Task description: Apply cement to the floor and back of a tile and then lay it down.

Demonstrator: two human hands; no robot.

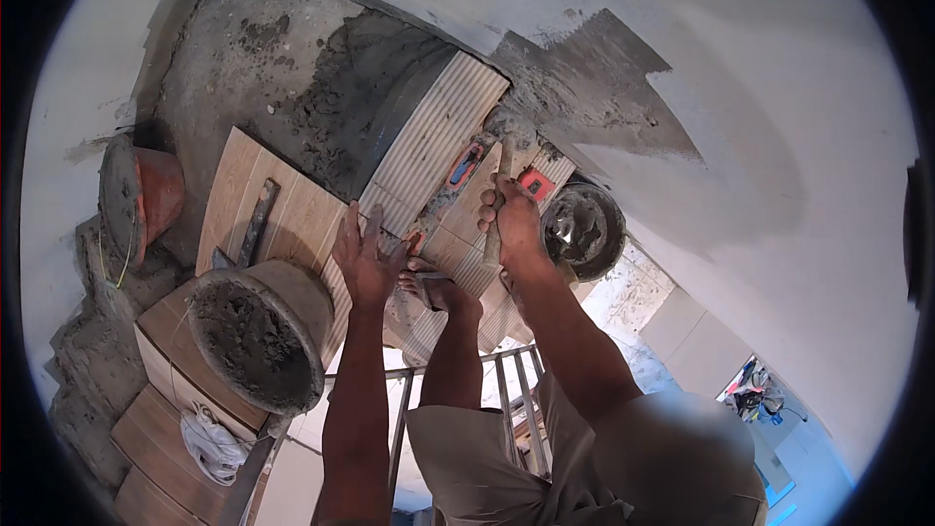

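My right hand (511, 219) is wrapped round the pale handle of a mallet (494, 248). The mallet's greyish head lies at its far end and blends with the mortar behind, so its shape is unclear. Fingers spread, my left hand (368, 263) is over the edge of a ribbed, wood-look tile (429, 136), holding nothing; I cannot tell if it touches. Between the hands, a spirit level (466, 166) with orange-red and blue parts lies along the tiles. A red case-like object (535, 183) sits just right of the mallet. Dark wet mortar (360, 78) borders the ribbed tile.
A large mortar tub (314, 292) stands left, and a black bucket (616, 224) right. An orange bowl (164, 190) is tipped at far left. A metal-bladed tool (258, 222) lies on wood-look tile. Metal rails (399, 429) are below me, near my sandalled foot (438, 290).
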